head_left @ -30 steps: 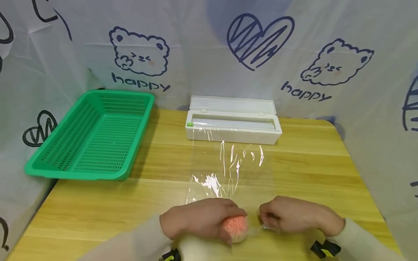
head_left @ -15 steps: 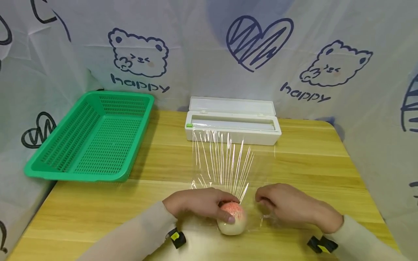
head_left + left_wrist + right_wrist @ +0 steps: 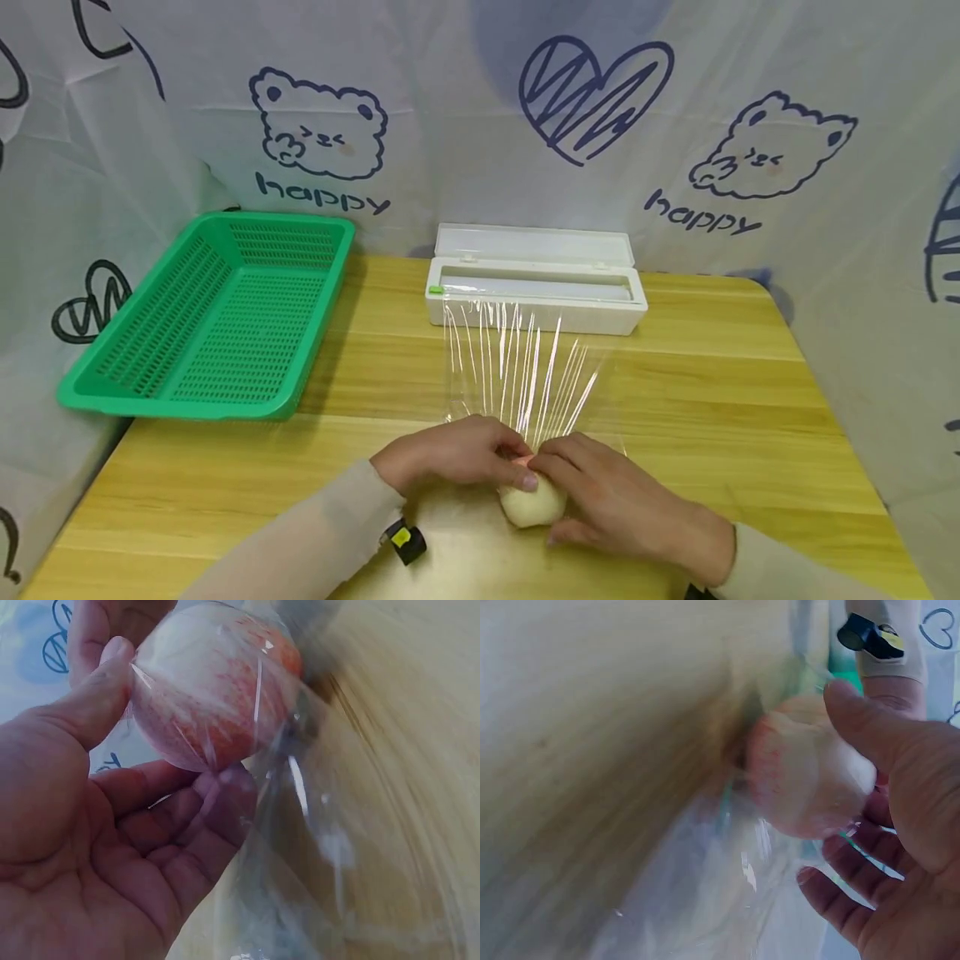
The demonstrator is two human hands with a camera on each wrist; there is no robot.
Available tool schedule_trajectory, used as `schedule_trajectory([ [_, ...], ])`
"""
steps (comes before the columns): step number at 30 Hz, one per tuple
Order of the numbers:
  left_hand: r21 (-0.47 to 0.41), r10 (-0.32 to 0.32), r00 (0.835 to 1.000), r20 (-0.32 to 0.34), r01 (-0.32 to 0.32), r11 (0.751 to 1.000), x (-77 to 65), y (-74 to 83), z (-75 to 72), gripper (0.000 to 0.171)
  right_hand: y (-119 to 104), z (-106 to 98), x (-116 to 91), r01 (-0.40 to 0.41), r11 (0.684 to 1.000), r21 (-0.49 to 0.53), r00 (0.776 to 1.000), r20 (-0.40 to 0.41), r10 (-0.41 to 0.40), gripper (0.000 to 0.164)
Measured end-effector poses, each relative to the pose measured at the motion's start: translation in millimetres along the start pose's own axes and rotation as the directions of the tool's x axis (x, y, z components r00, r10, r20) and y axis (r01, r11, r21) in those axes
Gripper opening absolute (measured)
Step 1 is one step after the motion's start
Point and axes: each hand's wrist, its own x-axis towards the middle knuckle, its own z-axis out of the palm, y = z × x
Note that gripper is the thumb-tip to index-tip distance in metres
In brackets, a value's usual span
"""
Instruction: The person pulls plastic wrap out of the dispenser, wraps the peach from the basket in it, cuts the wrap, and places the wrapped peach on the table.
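1. Pink fruit [image 3: 532,508] sits in clear film [image 3: 517,375] at the near side of the desk [image 3: 720,392].
2. Left hand [image 3: 471,452]: fingers pinch it. Right hand [image 3: 617,502]: fingers bend round it.
3. Best smooth the film gently, no rips.

White glare streaks the film [image 3: 530,375]; the 2 wrist views are dim, soft.

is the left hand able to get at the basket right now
Probably, though not freely: only table seems to lie between the left hand and the basket, but that hand is holding the peach, so it would likely need to let go first.
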Motion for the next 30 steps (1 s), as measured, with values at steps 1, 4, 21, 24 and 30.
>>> schedule_trajectory([
  [1,-0.004,0.003,1.000,-0.005,-0.003,1.000,0.3,-1.9,0.0,0.036,1,1,0,-0.024,1.000,0.011,1.000,0.018,0.023,0.074],
  [4,-0.037,0.005,1.000,-0.026,-0.006,0.999,1.2,-7.7,0.8,0.034,3,4,1,-0.122,0.990,0.064,0.989,0.092,0.116,0.071],
  [21,0.039,0.011,0.968,-0.249,-0.001,0.999,0.6,-13.3,3.6,0.024,15,8,17,-0.301,0.939,0.166,0.936,0.237,0.258,0.067],
  [24,0.139,-0.005,0.935,-0.354,0.058,0.989,-0.9,-4.9,-0.6,0.019,17,7,23,-0.333,0.924,0.185,0.922,0.271,0.278,0.064],
  [30,0.303,0.027,0.855,-0.518,0.154,0.940,-6.8,-1.8,-11.7,0.019,24,5,30,-0.377,0.895,0.237,0.895,0.341,0.287,0.062],
])
